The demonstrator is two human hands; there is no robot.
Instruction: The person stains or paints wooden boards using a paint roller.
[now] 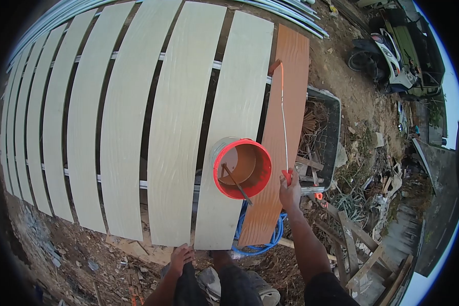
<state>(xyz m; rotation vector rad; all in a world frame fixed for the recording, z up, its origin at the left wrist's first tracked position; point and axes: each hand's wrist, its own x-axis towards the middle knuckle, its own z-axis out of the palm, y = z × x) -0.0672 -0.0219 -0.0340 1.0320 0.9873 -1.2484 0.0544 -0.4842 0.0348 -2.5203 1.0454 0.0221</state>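
Observation:
My right hand (290,191) is closed around the red handle of a paint roller (284,122). The roller's long thin frame runs up the brown-painted plank (285,97), and its small head lies at that plank's left edge near the far end. A paint bucket (268,162) with a red rim stands on the neighbouring pale plank (239,76); brown paint and a stick (234,181) are inside it. Near the close ends of the pale planks, my left hand (180,256) rests by my knee with its fingers loosely bent, holding nothing that I can see.
Several unpainted pale planks (132,102) lie side by side across metal rails. A dark tub (336,137) of dry debris sits beyond the brown plank. A blue hose (275,237) coils below its close end. Scrap wood (362,237) and a motorbike (387,61) are on the right.

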